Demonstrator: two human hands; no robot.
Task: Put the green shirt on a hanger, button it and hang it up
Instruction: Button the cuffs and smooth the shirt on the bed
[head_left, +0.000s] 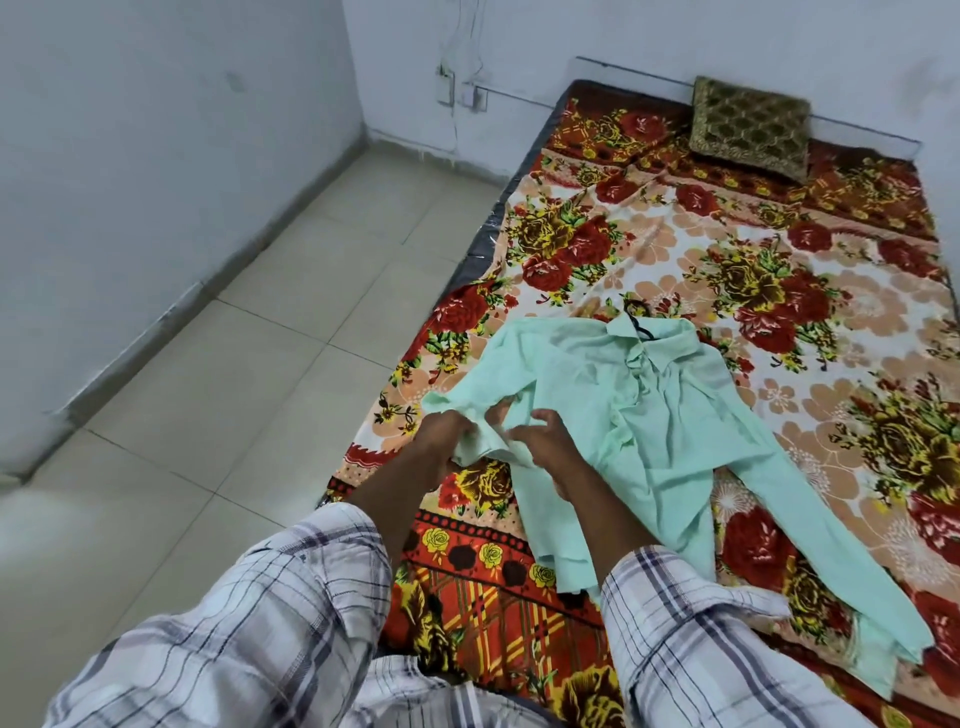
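Observation:
The mint green shirt (670, 415) lies spread on the flowered bed sheet, collar toward the far end. A black hanger (635, 318) sits inside it, with only its hook showing at the collar. One long sleeve stretches to the lower right. My left hand (441, 434) grips a bunched fold of the shirt's left front edge. My right hand (545, 441) is beside it with fingers curled, pinching the same edge of green cloth. Both hands are close together over the shirt's lower left part.
The mattress with its red and yellow flowered sheet (753, 260) lies on the floor against the far wall. A brown patterned pillow (750, 127) sits at its head. Pale floor tiles (260, 338) run along the left. Wall sockets and cables (462, 88) are in the corner.

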